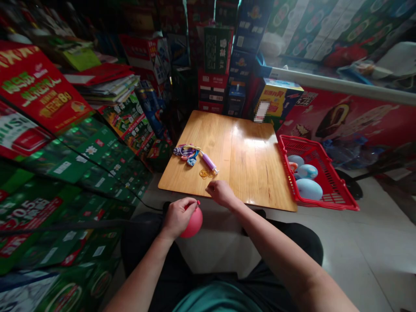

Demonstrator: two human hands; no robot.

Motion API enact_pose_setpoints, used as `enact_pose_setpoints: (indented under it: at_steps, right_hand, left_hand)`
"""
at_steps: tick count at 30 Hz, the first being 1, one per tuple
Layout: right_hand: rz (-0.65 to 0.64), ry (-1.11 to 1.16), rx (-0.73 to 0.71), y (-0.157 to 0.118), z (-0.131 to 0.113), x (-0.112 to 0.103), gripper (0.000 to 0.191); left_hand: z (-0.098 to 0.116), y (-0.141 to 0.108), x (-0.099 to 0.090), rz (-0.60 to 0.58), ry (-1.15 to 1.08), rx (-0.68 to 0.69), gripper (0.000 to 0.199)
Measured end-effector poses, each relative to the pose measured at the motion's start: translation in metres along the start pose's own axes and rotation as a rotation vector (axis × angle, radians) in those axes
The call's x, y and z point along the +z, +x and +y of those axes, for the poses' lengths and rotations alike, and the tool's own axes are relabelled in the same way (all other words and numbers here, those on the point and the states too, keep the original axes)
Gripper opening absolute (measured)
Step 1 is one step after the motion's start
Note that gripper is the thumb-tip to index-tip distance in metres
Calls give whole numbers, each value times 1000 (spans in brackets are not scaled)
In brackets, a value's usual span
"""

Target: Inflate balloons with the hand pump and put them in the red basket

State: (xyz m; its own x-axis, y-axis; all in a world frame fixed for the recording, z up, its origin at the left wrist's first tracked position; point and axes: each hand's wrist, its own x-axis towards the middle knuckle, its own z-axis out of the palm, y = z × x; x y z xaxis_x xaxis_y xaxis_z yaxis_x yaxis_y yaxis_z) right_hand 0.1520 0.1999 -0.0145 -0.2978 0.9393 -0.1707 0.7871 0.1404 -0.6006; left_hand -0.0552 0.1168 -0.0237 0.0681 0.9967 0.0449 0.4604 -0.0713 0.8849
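A small inflated red balloon (193, 223) hangs in front of the table edge, its neck pinched between the thumb and fingers of my left hand (178, 216). My right hand (221, 193) is closed over the near edge of the wooden table (240, 156); what its fingers hold, if anything, is hidden. Just beyond it lie several yellowish rubber bands (205, 174). A purple hand pump (209, 163) lies beside them with its white end toward me. To its left is a pile of patterned, uninflated balloons (188, 152).
On the right, a red plastic basket (338, 190) stands against the table and holds several inflated light-blue balloons (308, 189). Stacked green drink cartons (81, 156) line the left side. More boxes (217, 50) and a yellow carton (273, 99) stand behind the table.
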Motion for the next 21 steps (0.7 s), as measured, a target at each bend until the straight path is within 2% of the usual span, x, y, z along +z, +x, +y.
enact_pose_setpoints:
  at_steps: [2, 4, 11, 16, 21]
  right_hand:
    - [88, -90, 59, 18, 9, -1, 25]
    - [123, -165, 86, 33, 15, -1, 30]
    - [58, -300, 43, 62, 18, 5, 26]
    - [66, -268, 51, 70, 13, 10, 31]
    - [176, -99, 136, 69, 13, 0, 29]
  left_hand:
    - [-5, 2, 0, -7, -51, -66, 21]
    - [-8, 3, 1, -11, -73, -104, 21]
    - [-12, 10, 4, -15, -133, -133, 20]
    - [-10, 11, 5, -15, -217, -167, 21]
    - [-6, 13, 5, 4, -306, -176, 22]
